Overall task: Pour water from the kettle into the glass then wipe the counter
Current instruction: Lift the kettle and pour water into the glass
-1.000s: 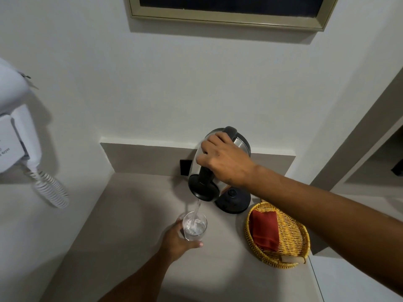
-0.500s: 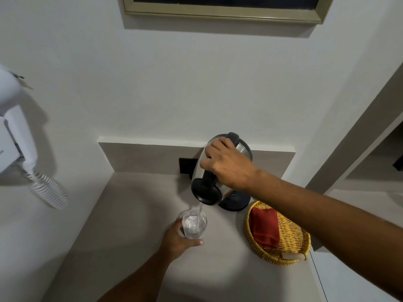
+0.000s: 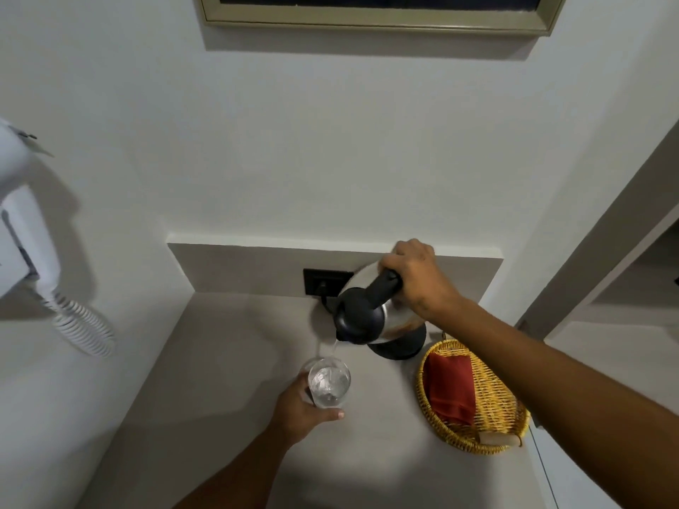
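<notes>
A steel kettle with a black lid and handle is tilted forward above its black base. My right hand grips the kettle's handle from above. A thin stream of water falls from the spout into a clear glass that stands on the grey counter. My left hand wraps around the near side of the glass. The glass holds water. A folded red cloth lies in a yellow wicker basket at the right.
A black wall socket with a plug sits behind the kettle. A white wall-mounted hair dryer with a coiled cord hangs on the left wall. A framed panel is above. The counter's right edge meets a recess.
The kettle has tipped further forward and my right hand has risen toward the back wall. Water in the glass has risen. My left hand has stayed on the glass.
</notes>
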`<action>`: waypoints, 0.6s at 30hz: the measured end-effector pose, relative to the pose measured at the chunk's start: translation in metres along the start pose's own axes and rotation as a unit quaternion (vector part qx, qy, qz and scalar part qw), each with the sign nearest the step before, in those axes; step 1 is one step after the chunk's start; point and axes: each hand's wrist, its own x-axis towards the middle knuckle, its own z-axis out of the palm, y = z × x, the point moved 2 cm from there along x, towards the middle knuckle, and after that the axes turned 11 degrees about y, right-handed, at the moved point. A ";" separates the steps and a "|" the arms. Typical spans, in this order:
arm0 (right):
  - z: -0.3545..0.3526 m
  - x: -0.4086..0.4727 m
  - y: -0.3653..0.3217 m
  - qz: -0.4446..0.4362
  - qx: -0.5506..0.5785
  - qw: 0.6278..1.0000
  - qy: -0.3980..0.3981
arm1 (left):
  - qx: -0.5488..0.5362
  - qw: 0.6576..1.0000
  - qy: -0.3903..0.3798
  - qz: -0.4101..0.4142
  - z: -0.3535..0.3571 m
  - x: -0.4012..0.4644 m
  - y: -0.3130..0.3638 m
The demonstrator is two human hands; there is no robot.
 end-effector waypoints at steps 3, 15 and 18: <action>0.011 -0.009 0.043 0.128 0.073 0.989 0.021 | 0.003 1.000 0.002 0.001 0.001 0.001 -0.001; 0.058 -0.034 0.115 0.385 0.215 0.892 0.101 | 0.042 0.999 -0.013 -0.029 -0.001 0.005 -0.010; 0.064 -0.049 0.127 0.439 0.217 0.865 0.110 | 0.043 0.998 -0.016 -0.031 -0.003 0.005 -0.009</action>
